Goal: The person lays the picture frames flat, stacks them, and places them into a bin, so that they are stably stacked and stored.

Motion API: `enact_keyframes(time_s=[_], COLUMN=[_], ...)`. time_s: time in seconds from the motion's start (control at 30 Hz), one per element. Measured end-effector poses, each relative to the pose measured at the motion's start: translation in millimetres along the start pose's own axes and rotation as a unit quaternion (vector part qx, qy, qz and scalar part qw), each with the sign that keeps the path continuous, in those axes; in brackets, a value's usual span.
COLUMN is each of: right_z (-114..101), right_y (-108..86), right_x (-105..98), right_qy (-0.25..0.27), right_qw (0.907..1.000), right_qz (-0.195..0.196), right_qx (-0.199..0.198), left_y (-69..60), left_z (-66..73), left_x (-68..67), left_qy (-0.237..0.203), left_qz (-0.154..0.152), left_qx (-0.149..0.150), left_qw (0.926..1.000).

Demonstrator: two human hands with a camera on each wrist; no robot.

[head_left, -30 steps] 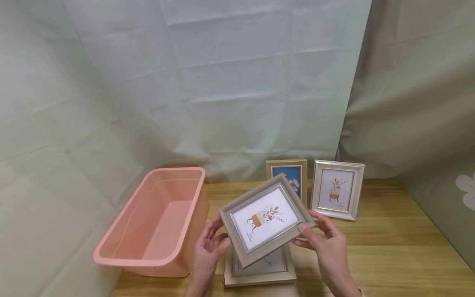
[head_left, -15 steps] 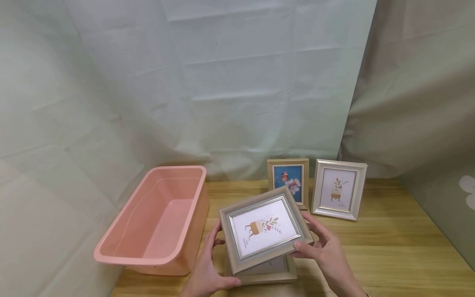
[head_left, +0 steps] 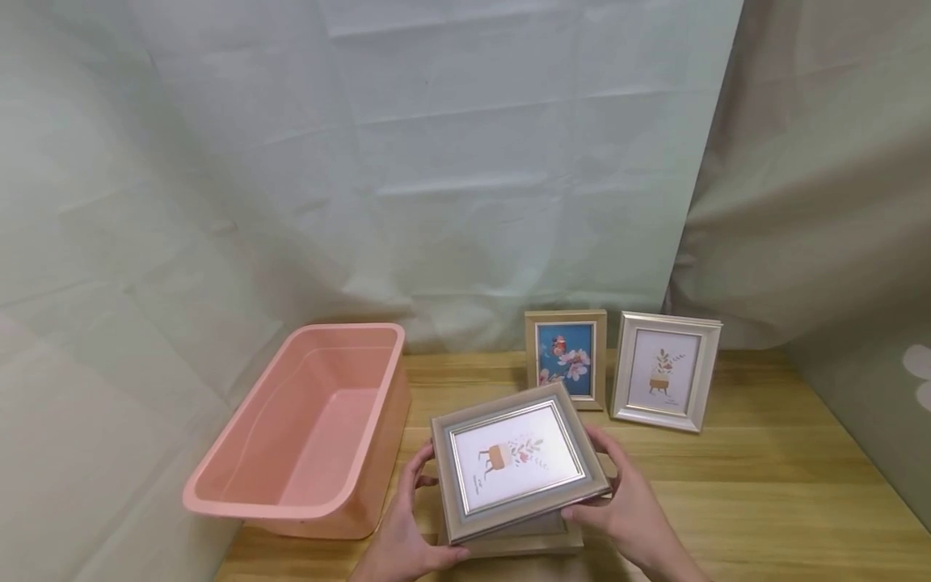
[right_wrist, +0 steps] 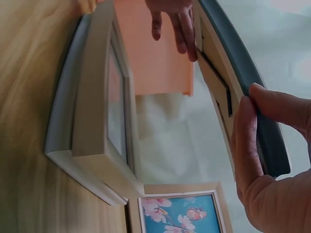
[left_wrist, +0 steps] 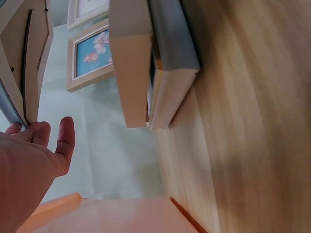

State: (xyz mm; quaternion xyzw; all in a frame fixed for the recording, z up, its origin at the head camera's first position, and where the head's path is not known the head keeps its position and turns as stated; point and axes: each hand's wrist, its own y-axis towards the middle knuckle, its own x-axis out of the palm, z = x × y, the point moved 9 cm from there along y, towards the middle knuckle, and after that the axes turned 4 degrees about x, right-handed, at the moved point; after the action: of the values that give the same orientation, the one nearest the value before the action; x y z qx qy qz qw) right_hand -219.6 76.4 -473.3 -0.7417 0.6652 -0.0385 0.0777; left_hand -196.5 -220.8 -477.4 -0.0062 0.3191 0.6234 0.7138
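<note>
Both hands hold a beige picture frame [head_left: 520,461] with a grey-blue inner border and a print of a potted plant. It is tilted, raised above a stack of frames. My left hand [head_left: 407,517] grips its left edge; in the left wrist view some fingers [left_wrist: 41,133] touch the frame's edge while one finger stands apart. My right hand [head_left: 618,509] pinches the right end; in the right wrist view the thumb [right_wrist: 277,104] lies on the dark side edge and fingers curl against the back. Below, the stack of frames [right_wrist: 90,92] lies flat on the table.
At the left stands a pink plastic tub [head_left: 291,512]. Behind the held frame, a tan frame [head_left: 566,315] with a blue blossom picture stands upright. A silver-white frame [head_left: 694,380] stands to its right. Pale cloth [head_left: 465,162] hangs behind the wooden table [head_left: 764,485].
The held frame has come down towards the stack and tilted further back, showing more of the blossom picture. My left thumb has shifted down to the near left corner; my right hand has lowered slightly.
</note>
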Motion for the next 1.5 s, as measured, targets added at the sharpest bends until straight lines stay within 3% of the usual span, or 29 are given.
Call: enact_keyframes(time_s=[0.3, 0.5, 0.83, 1.2, 1.5], right_z=[8.9, 16.1, 29.8, 44.1, 46.3], right_y=[-1.8, -2.3, 0.7, 6.2, 4.2], right_x=[6.9, 13.0, 18.1, 21.7, 22.8], right_qy=[-0.078, -0.102, -0.206, -0.225, -0.226], right_qw=[0.9960, 0.9930, 0.9756, 0.9721, 0.9715], right_qz=[0.044, 0.059, 0.075, 0.067, 0.073], right_qx=[0.002, -0.012, -0.003, 0.014, -0.009], left_y=[-3.4, -4.0, -7.0, -10.9, -15.2], left_z=[-9.1, -19.1, -35.4, -44.8, -52.4], left_x=[-3.8, -3.9, 2.7, 9.3, 12.6], left_qy=[0.054, 0.044, 0.036, 0.033, 0.028], left_qz=[0.010, 0.001, -0.039, -0.066, -0.082], left_qx=[-0.042, -0.079, -0.132, -0.155, -0.175], left_qw=[0.9976, 0.9959, 0.9899, 0.9852, 0.9808])
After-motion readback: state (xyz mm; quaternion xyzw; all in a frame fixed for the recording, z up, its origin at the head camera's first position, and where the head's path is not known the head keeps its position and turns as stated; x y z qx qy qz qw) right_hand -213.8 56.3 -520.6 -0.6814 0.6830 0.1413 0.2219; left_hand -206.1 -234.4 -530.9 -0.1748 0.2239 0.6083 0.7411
